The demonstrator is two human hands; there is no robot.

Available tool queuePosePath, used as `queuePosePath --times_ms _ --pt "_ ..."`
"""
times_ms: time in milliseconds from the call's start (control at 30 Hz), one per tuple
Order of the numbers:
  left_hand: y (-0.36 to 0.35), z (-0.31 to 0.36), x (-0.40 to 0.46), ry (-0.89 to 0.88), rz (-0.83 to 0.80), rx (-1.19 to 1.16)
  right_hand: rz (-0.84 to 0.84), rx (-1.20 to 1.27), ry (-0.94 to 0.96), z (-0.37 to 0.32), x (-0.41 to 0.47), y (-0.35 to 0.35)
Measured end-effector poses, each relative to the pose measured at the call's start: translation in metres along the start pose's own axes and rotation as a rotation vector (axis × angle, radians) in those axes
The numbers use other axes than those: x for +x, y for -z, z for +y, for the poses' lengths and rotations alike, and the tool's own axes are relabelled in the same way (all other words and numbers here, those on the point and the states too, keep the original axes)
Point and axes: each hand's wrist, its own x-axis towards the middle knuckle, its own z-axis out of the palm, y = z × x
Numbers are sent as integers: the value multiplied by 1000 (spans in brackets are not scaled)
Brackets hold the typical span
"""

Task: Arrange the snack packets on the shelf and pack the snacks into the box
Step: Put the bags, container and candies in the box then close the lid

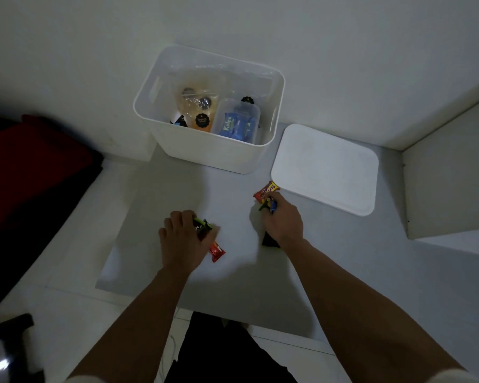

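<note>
A white plastic box (205, 153) stands open at the back of a grey mat (177, 194). Inside it lie a clear bag of snacks (197, 106) and a clear tub of blue Kalpa packets (237, 125). My left hand (184, 239) is closed on a black and green snack bar (203, 226); a red bar (216, 252) pokes out under the palm. My right hand (281, 219) grips several small packets, green and blue ones at the fingertips (268, 203) and a dark one (270, 240) below the wrist. A red and yellow packet (266, 190) lies on the mat touching those fingertips.
The box's white lid (325, 168) lies flat to the right of the box. A white shelf unit (448, 183) rises at the right edge. Red and dark fabric (31, 172) covers the floor at the left. White walls close off the back.
</note>
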Motion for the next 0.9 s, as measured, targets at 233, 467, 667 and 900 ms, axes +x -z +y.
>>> queuePosePath --times_ms 233,467,667,900 --pt "-30 -6 -17 -154 -47 147 95 -53 -150 43 -28 10" --pt "-39 11 -19 -175 -10 166 64 -98 -113 51 -41 -1" --pt "-38 6 -31 -295 -19 170 -52 -252 12 52 -52 -20" --pt "-42 14 -12 -369 -28 150 -55 -308 157 47 -48 -31"
